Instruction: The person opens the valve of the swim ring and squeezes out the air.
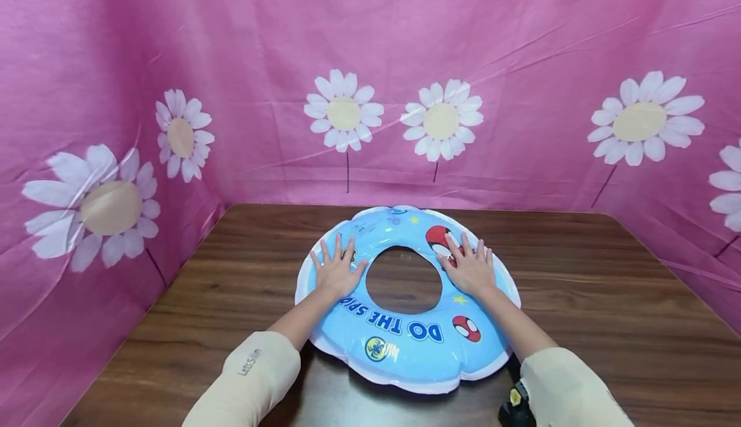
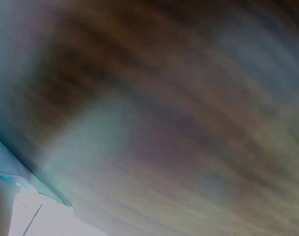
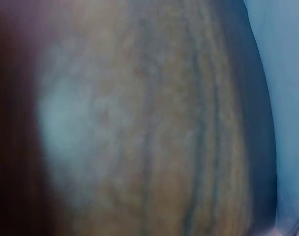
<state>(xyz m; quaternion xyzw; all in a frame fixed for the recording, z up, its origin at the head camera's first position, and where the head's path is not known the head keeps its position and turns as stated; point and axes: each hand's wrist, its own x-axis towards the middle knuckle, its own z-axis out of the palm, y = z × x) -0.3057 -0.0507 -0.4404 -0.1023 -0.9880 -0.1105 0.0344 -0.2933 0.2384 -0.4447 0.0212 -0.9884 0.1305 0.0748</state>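
A light blue inflatable swim ring [image 1: 405, 359] with a white scalloped edge lies flat on the brown wooden table [image 1: 590, 285]. Printed on it are red masked faces, stars and large letters that appear upside down. On the ring's left side rests my left hand [image 1: 337, 274], palm down with fingers spread. My right hand [image 1: 470, 269] lies likewise on the right side, partly over a red printed face. Blurred wood grain fills most of the left wrist view, with a light blue edge [image 2: 7, 160] at left. In the right wrist view, pale blue material [image 3: 282, 98] borders blurred wood grain.
Pink cloth [image 1: 393, 22] printed with white daisies hangs behind the table and along both sides. A small black object [image 1: 517, 408] with a yellow spot is beside the right sleeve [image 1: 573, 388]. Wood shows through the ring's centre hole.
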